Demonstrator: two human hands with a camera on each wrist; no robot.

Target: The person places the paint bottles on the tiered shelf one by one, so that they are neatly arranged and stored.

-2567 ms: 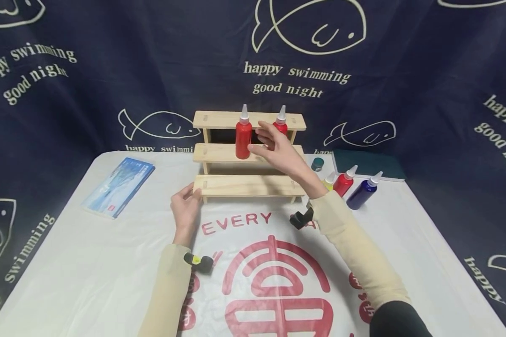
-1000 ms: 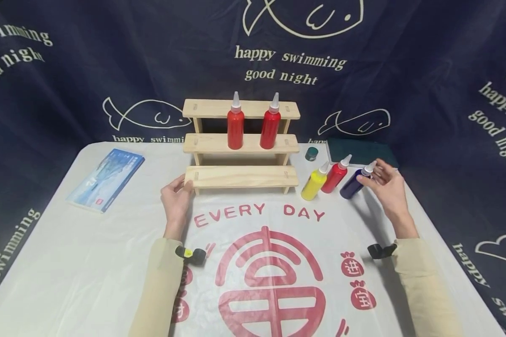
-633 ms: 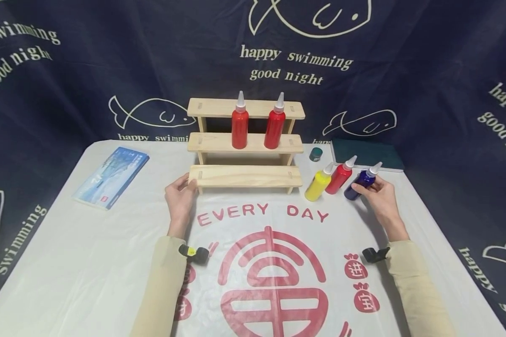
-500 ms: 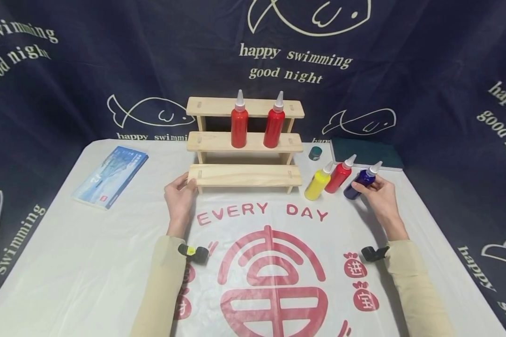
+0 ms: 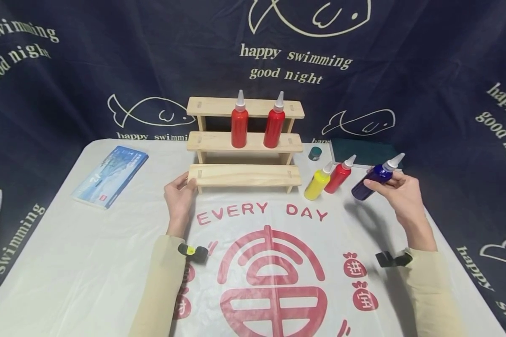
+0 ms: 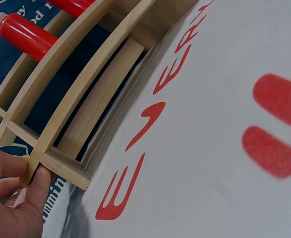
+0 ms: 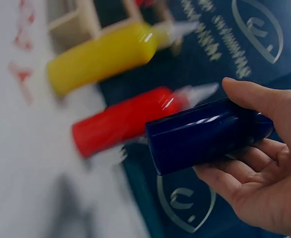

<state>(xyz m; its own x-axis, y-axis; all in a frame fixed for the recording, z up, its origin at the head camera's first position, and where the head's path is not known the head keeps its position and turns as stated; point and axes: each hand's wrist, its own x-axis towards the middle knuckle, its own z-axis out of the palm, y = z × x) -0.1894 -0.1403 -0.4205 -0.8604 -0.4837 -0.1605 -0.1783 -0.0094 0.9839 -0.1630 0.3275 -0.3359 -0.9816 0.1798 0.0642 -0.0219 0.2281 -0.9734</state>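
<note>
My right hand (image 5: 405, 196) grips a dark blue squeeze bottle (image 5: 373, 182) with a white nozzle cap, tilted and raised over the table's right side. In the right wrist view the thumb lies on one side of the blue bottle (image 7: 200, 134) and the fingers on the other. My left hand (image 5: 180, 201) pinches the left end of the lowest step of a three-step wooden rack (image 5: 244, 175). The left wrist view shows thumb and fingers on that board end (image 6: 36, 161). Two red squeeze bottles (image 5: 239, 128) stand upright on the middle step.
A yellow squeeze bottle (image 5: 317, 185) and another red one (image 5: 339, 178) stand right of the rack. Behind them are a small green-lidded jar (image 5: 315, 153) and a dark green book (image 5: 362, 152). A blue-and-white box (image 5: 111, 175) lies at the left. A navy curtain (image 5: 173, 56) hangs behind the table.
My right hand has gone from beside the red bottle on the rack to the blue bottle, gripped it, and lifted it up and rightward. The left hand keeps its hold on the rack.
</note>
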